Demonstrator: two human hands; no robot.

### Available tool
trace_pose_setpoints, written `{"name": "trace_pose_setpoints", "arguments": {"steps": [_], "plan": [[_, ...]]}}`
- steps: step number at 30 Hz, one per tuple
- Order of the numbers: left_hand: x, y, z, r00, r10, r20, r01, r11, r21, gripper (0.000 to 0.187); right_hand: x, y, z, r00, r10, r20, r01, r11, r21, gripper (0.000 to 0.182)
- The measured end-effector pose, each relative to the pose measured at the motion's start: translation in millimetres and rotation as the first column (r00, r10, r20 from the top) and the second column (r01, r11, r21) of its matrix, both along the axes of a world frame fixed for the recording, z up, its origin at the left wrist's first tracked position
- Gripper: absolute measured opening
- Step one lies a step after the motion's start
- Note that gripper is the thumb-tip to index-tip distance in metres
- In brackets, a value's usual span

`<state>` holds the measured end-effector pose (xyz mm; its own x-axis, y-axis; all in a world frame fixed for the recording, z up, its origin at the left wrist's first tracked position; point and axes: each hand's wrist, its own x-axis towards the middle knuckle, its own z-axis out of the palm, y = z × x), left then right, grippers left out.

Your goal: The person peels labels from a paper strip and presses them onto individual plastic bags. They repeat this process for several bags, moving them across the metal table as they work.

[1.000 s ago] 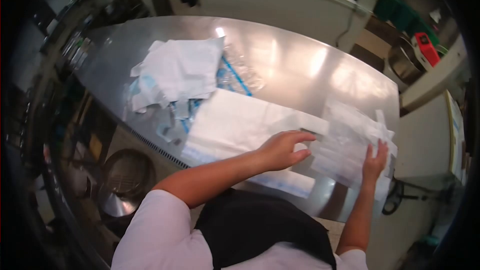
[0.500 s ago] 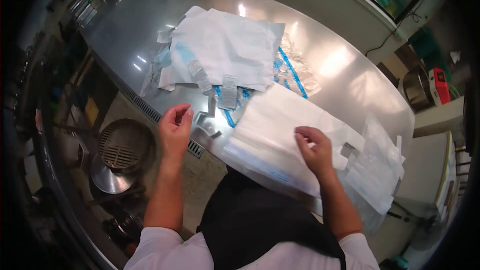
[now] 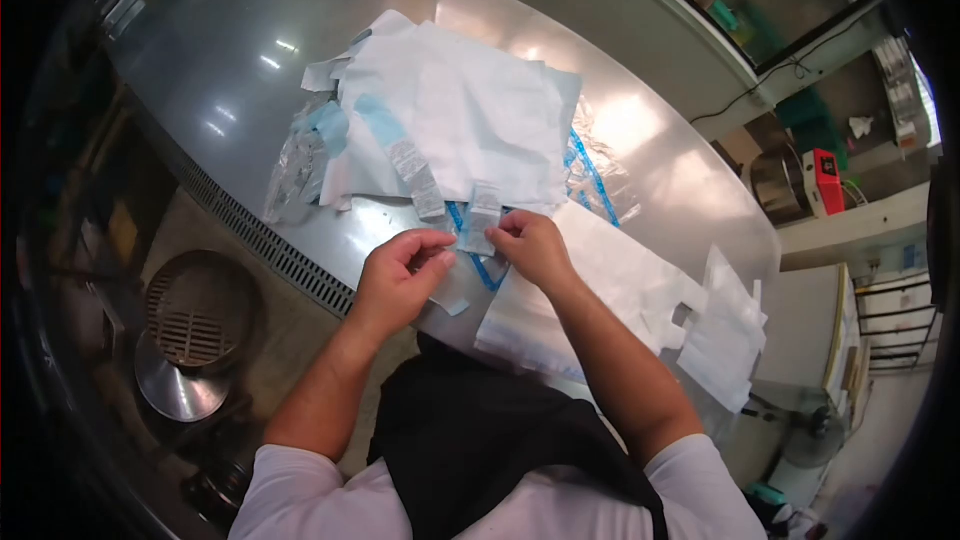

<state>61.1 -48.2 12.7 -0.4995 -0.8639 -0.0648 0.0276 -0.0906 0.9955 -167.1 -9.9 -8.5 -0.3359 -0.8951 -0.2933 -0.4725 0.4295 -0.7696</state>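
My left hand [image 3: 405, 275] is closed in a pinch beside the lower edge of the bag pile; what it holds, if anything, is too small to make out. My right hand [image 3: 530, 245] pinches the edge of a small clear printed packet [image 3: 481, 225]. Above both hands lies a pile of white plastic bags [image 3: 450, 105], with a pale blue printed strip [image 3: 400, 155] on it. Below and right of my right hand is a flat stack of white bags [image 3: 620, 275] with a cut-out handle.
A steel table [image 3: 230, 70] carries the bags. Crumpled clear film [image 3: 300, 165] lies at the pile's left, more white plastic [image 3: 725, 330] at the right. A floor grate [image 3: 270, 240] runs along the near left. A red device [image 3: 823, 182] stands at the far right.
Both hands have come together at the pile's lower edge. My right hand has moved left from over the flat bag stack to the small packet. The view has shifted.
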Motion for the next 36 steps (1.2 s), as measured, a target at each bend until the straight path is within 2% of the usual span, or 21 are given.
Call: {"name": "trace_pose_setpoints", "arguments": {"steps": [1, 2, 4, 5, 6, 7, 8, 9, 10, 11, 12, 14, 18, 20, 23, 26, 28, 29, 31, 33, 36], "plan": [[-1, -1, -2, 0.999, -0.031, 0.005, 0.031, 0.999, -0.007, 0.023, 0, 0, -1, 0.994, -0.016, 0.110, 0.015, 1.000, 0.008, 0.028], [-1, -4, -4, 1.000, -0.028, -0.004, 0.028, 1.000, -0.001, 0.023, -3, 3, 1, 0.995, -0.013, 0.100, 0.012, 1.000, 0.013, 0.028], [-1, -13, -9, 0.997, -0.066, 0.042, 0.064, 0.997, 0.050, 0.027, -3, 10, 38, 0.862, -0.168, 0.478, 0.082, 0.977, 0.196, 0.024], [-3, -15, -10, 0.994, -0.091, 0.066, 0.086, 0.993, 0.076, 0.030, -4, 13, 47, 0.865, -0.171, 0.472, 0.084, 0.976, 0.200, 0.024], [-6, -16, -10, 0.993, -0.096, 0.061, 0.091, 0.993, 0.079, 0.030, -6, 17, 54, 0.814, -0.168, 0.556, 0.070, 0.979, 0.193, 0.020], [-10, -17, -8, 0.987, -0.160, 0.034, 0.155, 0.981, 0.120, 0.033, -8, 20, 60, 0.754, -0.163, 0.636, 0.059, 0.981, 0.183, 0.017], [-13, -17, -6, 0.975, -0.222, 0.006, 0.218, 0.963, 0.158, 0.038, -9, 23, 63, 0.755, -0.169, 0.633, 0.066, 0.981, 0.183, 0.017], [-16, -18, -2, 0.973, -0.229, 0.004, 0.226, 0.962, 0.157, 0.038, -10, 26, 67, 0.663, -0.185, 0.725, 0.080, 0.981, 0.177, 0.017], [-20, -18, 1, 0.974, -0.227, -0.007, 0.221, 0.942, 0.252, 0.037, -12, 28, 70, 0.561, -0.193, 0.805, 0.093, 0.981, 0.171, 0.016], [-22, -18, 5, 0.975, -0.221, -0.017, 0.213, 0.915, 0.343, 0.036, -11, 31, 72, 0.564, -0.192, 0.803, 0.095, 0.981, 0.167, 0.016], [-23, -18, 8, 0.975, -0.223, -0.020, 0.216, 0.917, 0.336, 0.036, -10, 34, 75, 0.589, -0.177, 0.788, 0.103, 0.984, 0.144, 0.017], [-25, -19, 11, 0.945, -0.295, -0.142, 0.326, 0.816, 0.477, 0.034, -10, 40, 78, 0.617, -0.158, 0.771, 0.116, 0.987, 0.110, 0.017], [-33, -10, 7, 0.928, -0.338, -0.154, 0.368, 0.780, 0.505, 0.034, -13, 53, 77, 0.717, -0.126, 0.686, 0.073, 0.992, 0.105, 0.015], [-40, -4, 10, 0.923, -0.368, -0.117, 0.384, 0.844, 0.375, 0.030, -14, 58, 76, 0.737, -0.109, 0.667, 0.059, 0.994, 0.096, 0.015], [-48, 2, 0, 0.952, -0.251, -0.177, 0.306, 0.816, 0.490, 0.019, -15, 61, 74, 0.800, -0.049, 0.597, -0.007, 0.996, 0.092, 0.016], [-53, 7, -5, 0.962, -0.217, -0.164, 0.269, 0.842, 0.467, 0.017, -14, 64, 72, 0.843, -0.006, 0.538, -0.031, 0.998, 0.061, 0.017], [-57, 11, -10, 0.977, -0.141, -0.163, 0.205, 0.839, 0.504, 0.017, -9, 68, 68, 0.969, -0.049, 0.241, 0.101, 0.973, -0.209, 0.019], [-58, 13, -11, 0.985, -0.062, -0.160, 0.140, 0.830, 0.540, 0.016, -7, 71, 69, 0.969, -0.048, 0.242, 0.100, 0.972, -0.210, 0.019], [-63, 20, -10, 0.985, -0.021, -0.171, 0.115, 0.821, 0.559, 0.018, -3, 76, 76, 0.983, -0.026, -0.181, -0.045, 0.926, -0.376, 0.020], [-67, 24, -5, 0.983, 0.020, -0.184, 0.092, 0.810, 0.580, 0.019, -1, 75, 76, 0.975, -0.022, -0.219, -0.077, 0.900, -0.429, 0.020], [-68, 25, 6, 0.958, 0.044, -0.282, 0.164, 0.724, 0.670, 0.022, -5, 74, 73, 0.961, -0.008, -0.277, -0.127, 0.876, -0.466, 0.025]]}}
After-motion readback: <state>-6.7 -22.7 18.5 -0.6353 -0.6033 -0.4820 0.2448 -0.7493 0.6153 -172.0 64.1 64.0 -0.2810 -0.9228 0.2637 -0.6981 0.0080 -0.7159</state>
